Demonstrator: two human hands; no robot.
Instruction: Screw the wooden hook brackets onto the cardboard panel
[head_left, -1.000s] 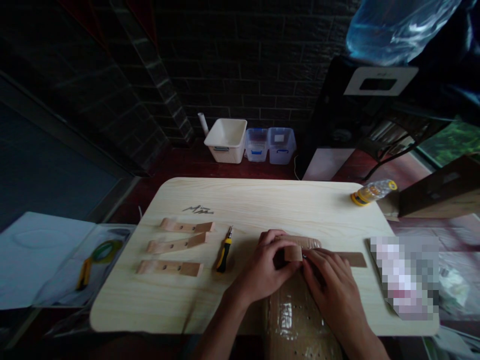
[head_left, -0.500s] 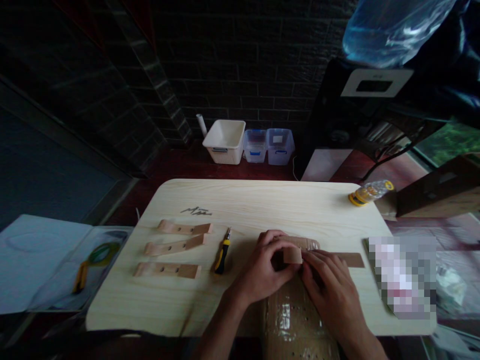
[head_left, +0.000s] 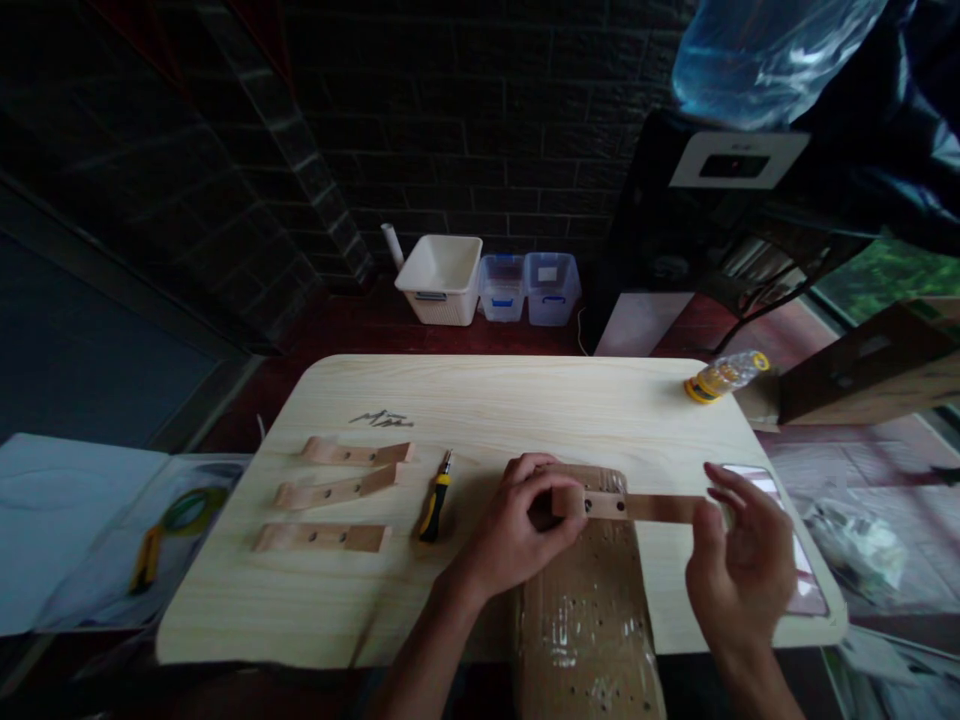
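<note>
My left hand (head_left: 517, 520) is closed on the left end of a wooden bracket (head_left: 604, 504), a strip with bent ends and two dark holes. The bracket lies across a taped cardboard piece (head_left: 592, 610) dotted with small holes. At the bracket's right end is my right hand (head_left: 742, 560), fingers apart; whether its thumb touches the wood I cannot tell. A black-and-yellow screwdriver (head_left: 435, 502) lies left of my left hand. Three similar wooden brackets (head_left: 337, 492) rest farther left, with several screws (head_left: 382, 418) behind them.
A flat, shiny phone-like slab (head_left: 810, 575) lies beyond my right hand. A clear bottle with yellow ends (head_left: 726, 377) is at the table's (head_left: 525, 390) back right corner. On the floor behind stand a white basket (head_left: 442, 280) and two clear bins (head_left: 551, 290).
My right hand has left the bracket's holed middle and moved right to its far end, its fingers spreading. My left hand stays on the left end. The view has shifted slightly.
</note>
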